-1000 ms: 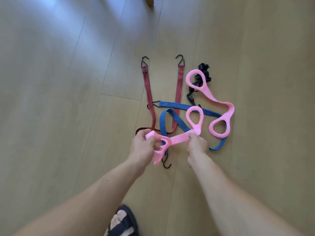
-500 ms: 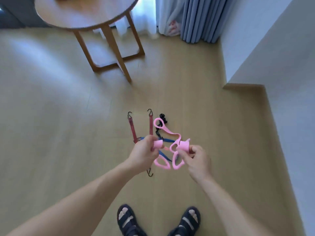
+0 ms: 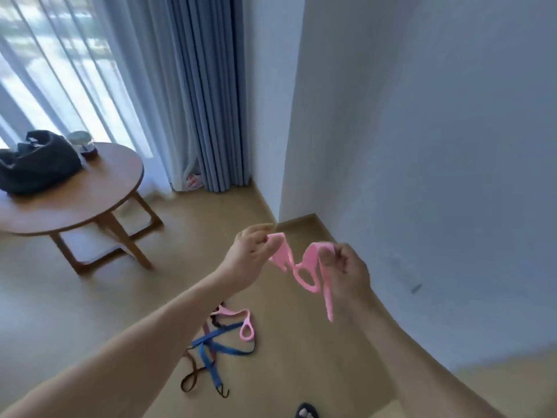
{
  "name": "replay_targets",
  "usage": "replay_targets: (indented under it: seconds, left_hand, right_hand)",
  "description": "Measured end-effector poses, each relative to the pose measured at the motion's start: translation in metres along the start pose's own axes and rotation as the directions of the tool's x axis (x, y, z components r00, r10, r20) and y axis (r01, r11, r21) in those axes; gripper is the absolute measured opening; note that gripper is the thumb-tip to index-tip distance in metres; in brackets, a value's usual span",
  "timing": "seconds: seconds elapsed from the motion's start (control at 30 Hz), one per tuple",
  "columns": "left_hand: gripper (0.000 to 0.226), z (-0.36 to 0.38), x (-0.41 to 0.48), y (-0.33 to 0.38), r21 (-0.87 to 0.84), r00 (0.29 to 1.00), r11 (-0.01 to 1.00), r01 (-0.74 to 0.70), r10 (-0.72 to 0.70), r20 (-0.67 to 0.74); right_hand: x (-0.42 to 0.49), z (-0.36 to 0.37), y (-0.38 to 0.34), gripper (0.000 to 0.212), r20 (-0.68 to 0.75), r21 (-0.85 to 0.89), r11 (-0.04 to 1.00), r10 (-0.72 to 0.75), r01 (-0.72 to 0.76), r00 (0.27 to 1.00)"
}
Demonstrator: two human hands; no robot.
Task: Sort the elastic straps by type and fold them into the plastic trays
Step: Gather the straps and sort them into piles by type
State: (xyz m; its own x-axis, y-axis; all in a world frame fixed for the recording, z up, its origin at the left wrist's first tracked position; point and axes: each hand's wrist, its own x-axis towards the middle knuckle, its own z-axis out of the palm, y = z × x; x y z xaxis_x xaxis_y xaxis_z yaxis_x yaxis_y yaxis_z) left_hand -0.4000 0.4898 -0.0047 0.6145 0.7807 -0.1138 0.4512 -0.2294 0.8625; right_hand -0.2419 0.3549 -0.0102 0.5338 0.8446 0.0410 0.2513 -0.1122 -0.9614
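Sandal (image 3: 306, 411) right of strap pile (image 3: 211, 357), cut off by frame bottom. Pile partly behind left forearm (image 3: 135, 342); countable: one floor pink strap (image 3: 247, 327), one blue strap (image 3: 232, 351), one dark red strap (image 3: 190, 383). Above pile, left hand (image 3: 250, 254) and right hand (image 3: 349, 273), raised, each pinch an end of held pink strap (image 3: 312, 256); it sags between.

Two pink straps, a held strap (image 3: 312, 256) and a floor strap (image 3: 232, 313). One blue strap (image 3: 211, 368). One red strap (image 3: 193, 365). Two hands, left hand (image 3: 251, 251) and right hand (image 3: 349, 267). One worktop (image 3: 90, 200), bearing one bag (image 3: 36, 167) and one cup (image 3: 79, 139). One grey curtain (image 3: 208, 101). One sandal (image 3: 306, 411).
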Motion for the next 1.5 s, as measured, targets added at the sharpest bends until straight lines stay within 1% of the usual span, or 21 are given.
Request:
replay_targets:
  seconds: [0.07, 0.1, 0.2, 0.27, 0.33, 0.4, 0.43, 0.5, 0.57, 0.63, 0.7, 0.77, 0.83, 1.0, 1.13, 1.2, 1.23, 1.33, 1.37, 1.43, 1.5]
  left_hand:
    - [0.039, 0.005, -0.013, 0.032, -0.103, 0.998, 0.994, -0.036, 0.041, 0.051]
    - [0.04, 0.01, -0.019, 0.049, -0.145, 0.996, 0.988, -0.06, 0.07, 0.062]
    - [0.037, 0.034, -0.042, 0.094, -0.321, 0.974, 0.943, -0.087, 0.148, 0.171]
    - [0.041, 0.055, -0.06, 0.121, -0.406, 0.956, 0.91, -0.085, 0.19, 0.225]
    - [0.043, 0.083, -0.084, 0.145, -0.439, 0.93, 0.897, -0.054, 0.205, 0.306]
    - [0.053, 0.115, -0.111, 0.167, -0.433, 0.885, 0.901, -0.017, 0.215, 0.414]
    - [0.051, 0.13, -0.123, 0.176, -0.422, 0.86, 0.907, 0.006, 0.211, 0.465]
    - [0.038, 0.164, -0.149, 0.193, -0.394, 0.803, 0.918, 0.045, 0.201, 0.56]
    - [0.026, 0.199, -0.173, 0.209, -0.364, 0.755, 0.928, 0.081, 0.181, 0.63]
    - [0.02, 0.238, -0.2, 0.225, -0.341, 0.71, 0.933, 0.114, 0.163, 0.685]
    - [0.025, 0.28, -0.23, 0.241, -0.312, 0.696, 0.947, 0.077, 0.173, 0.697]
    - [0.033, 0.32, -0.262, 0.258, -0.297, 0.681, 0.955, 0.011, 0.21, 0.701]
    - [0.038, 0.359, -0.294, 0.274, -0.301, 0.663, 0.953, -0.021, 0.238, 0.709]
    - [0.032, 0.442, -0.36, 0.312, -0.321, 0.568, 0.944, -0.076, 0.306, 0.764]
    - [0.037, 0.488, -0.395, 0.329, -0.252, 0.543, 0.967, -0.017, 0.221, 0.81]
    - [0.031, 0.503, -0.405, 0.335, -0.225, 0.539, 0.973, 0.044, 0.166, 0.826]
    - [0.03, 0.511, -0.407, 0.337, -0.217, 0.532, 0.975, 0.045, 0.16, 0.831]
    - [0.043, 0.535, -0.401, 0.339, -0.178, 0.48, 0.984, 0.003, 0.154, 0.863]
    - [0.041, 0.544, -0.398, 0.34, -0.173, 0.464, 0.985, 0.005, 0.151, 0.873]
    - [0.029, 0.565, -0.39, 0.34, -0.188, 0.422, 0.981, 0.044, 0.152, 0.894]
    - [0.023, 0.588, -0.38, 0.34, -0.19, 0.386, 0.977, 0.098, 0.138, 0.912]
  right_hand:
    - [-0.026, -0.02, -0.016, 0.021, -0.167, -0.014, 1.0, 0.005, -0.007, 0.986]
    - [-0.039, -0.03, -0.024, 0.021, -0.257, 0.018, 1.0, 0.002, 0.002, 0.966]
    - [-0.083, -0.057, -0.039, 0.025, -0.483, 0.116, 0.993, 0.07, -0.016, 0.873]
    - [-0.117, -0.078, -0.044, 0.026, -0.564, 0.158, 0.987, 0.095, -0.006, 0.82]
    - [-0.153, -0.102, -0.047, 0.024, -0.609, 0.189, 0.982, 0.129, -0.015, 0.783]
    - [-0.189, -0.126, -0.049, 0.027, -0.647, 0.241, 0.97, 0.17, -0.012, 0.743]
    - [-0.205, -0.136, -0.048, 0.029, -0.66, 0.264, 0.964, 0.193, -0.016, 0.726]
    - [-0.244, -0.161, -0.049, 0.028, -0.684, 0.307, 0.952, 0.233, -0.018, 0.692]
    - [-0.284, -0.187, -0.045, 0.018, -0.7, 0.371, 0.929, 0.279, 0.001, 0.657]
    - [-0.328, -0.217, -0.037, 0.025, -0.735, 0.346, 0.938, 0.278, -0.009, 0.618]
    - [-0.374, -0.246, -0.03, 0.035, -0.768, 0.271, 0.961, 0.25, -0.054, 0.59]
    - [-0.419, -0.274, -0.021, 0.035, -0.793, 0.24, 0.968, 0.239, -0.073, 0.56]
    - [-0.462, -0.302, -0.012, 0.035, -0.828, 0.229, 0.969, 0.245, -0.093, 0.504]
    - [-0.556, -0.359, 0.006, 0.036, -0.882, 0.252, 0.963, 0.27, -0.1, 0.386]
    - [-0.608, -0.398, 0.017, 0.032, -0.925, 0.268, 0.955, 0.291, -0.123, 0.245]
    - [-0.626, -0.416, 0.025, 0.033, -0.935, 0.276, 0.951, 0.3, -0.142, 0.189]
    - [-0.633, -0.424, 0.029, 0.033, -0.935, 0.289, 0.946, 0.312, -0.146, 0.168]
    - [-0.644, -0.447, 0.042, 0.031, -0.93, 0.318, 0.937, 0.338, -0.142, 0.145]
    - [-0.646, -0.456, 0.047, 0.031, -0.927, 0.328, 0.932, 0.349, -0.155, 0.136]
    - [-0.646, -0.476, 0.059, 0.031, -0.921, 0.343, 0.918, 0.37, -0.198, 0.122]
    - [-0.644, -0.494, 0.073, 0.03, -0.913, 0.37, 0.899, 0.398, -0.235, 0.084]
